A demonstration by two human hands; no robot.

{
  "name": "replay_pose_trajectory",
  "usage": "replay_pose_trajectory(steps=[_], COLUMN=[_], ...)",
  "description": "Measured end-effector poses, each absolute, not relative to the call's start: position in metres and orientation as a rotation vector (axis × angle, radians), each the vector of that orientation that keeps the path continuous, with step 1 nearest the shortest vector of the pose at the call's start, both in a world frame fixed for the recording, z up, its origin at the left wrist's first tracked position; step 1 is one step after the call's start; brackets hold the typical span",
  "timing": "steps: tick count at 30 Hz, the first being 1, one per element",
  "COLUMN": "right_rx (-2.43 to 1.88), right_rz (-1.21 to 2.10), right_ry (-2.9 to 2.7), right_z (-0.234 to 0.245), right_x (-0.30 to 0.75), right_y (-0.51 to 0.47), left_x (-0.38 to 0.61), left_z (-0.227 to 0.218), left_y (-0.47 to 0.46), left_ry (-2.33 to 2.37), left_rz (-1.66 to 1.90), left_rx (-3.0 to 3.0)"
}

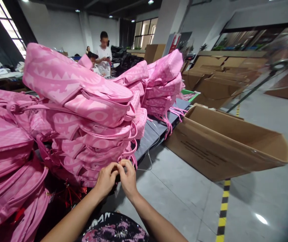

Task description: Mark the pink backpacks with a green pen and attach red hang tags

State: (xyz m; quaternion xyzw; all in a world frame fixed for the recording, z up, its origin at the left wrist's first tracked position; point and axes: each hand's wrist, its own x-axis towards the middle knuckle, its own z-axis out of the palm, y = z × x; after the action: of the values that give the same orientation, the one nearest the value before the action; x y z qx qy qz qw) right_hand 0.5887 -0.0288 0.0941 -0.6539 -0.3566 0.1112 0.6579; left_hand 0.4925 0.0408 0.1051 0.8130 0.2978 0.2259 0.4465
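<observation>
Pink patterned backpacks (90,101) are stacked high in front of me. At the lower right corner of this stack, my left hand (107,178) and my right hand (128,176) meet with their fingertips pinched together, beside a pink strap loop (128,154). What the fingers hold is too small and covered to make out. A small pale tag (118,189) hangs just below the hands. More pink backpacks (5,148) are piled at the left, close to my left forearm.
Another backpack stack (162,84) stands farther along the grey table (146,137). An open cardboard box (224,148) sits on the floor at the right, near yellow-black tape (223,208). A fan (280,65) stands behind it. A person (104,53) is in the background.
</observation>
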Motion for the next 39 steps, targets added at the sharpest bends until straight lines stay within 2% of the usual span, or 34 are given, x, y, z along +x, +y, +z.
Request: replay_pose_trajectory(steps=[13,17,21,25,28,32,36,39], right_rx=[-1.457,-1.450,-1.446,-1.437,-1.422,-1.419,-1.419,-1.432], right_rz=[0.243,0.249,0.277,0.263,0.273,0.266,0.281,0.289], right_ry=[-0.800,-0.787,-0.773,-0.774,-0.774,-0.766,-0.763,-0.779], right_z=[0.098,0.098,0.096,0.098,0.101,0.103,0.101,0.096], right_x=[0.590,0.590,0.590,0.590,0.589,0.590,0.592,0.596], right_y=[-0.030,-0.028,-0.028,-0.029,-0.029,-0.028,-0.029,-0.031], left_x=[0.494,0.493,0.492,0.492,0.492,0.493,0.495,0.497], left_z=[0.109,0.111,0.111,0.112,0.113,0.116,0.121,0.123], left_y=[0.040,0.041,0.043,0.044,0.045,0.046,0.046,0.042], left_ry=[0.895,0.728,0.858,0.732,0.882,0.713,0.830,0.724], left_rz=[0.578,0.518,0.517,0.531,0.598,0.575,0.602,0.579], left_rx=[2.028,2.042,2.109,2.061,2.071,1.984,2.062,2.077])
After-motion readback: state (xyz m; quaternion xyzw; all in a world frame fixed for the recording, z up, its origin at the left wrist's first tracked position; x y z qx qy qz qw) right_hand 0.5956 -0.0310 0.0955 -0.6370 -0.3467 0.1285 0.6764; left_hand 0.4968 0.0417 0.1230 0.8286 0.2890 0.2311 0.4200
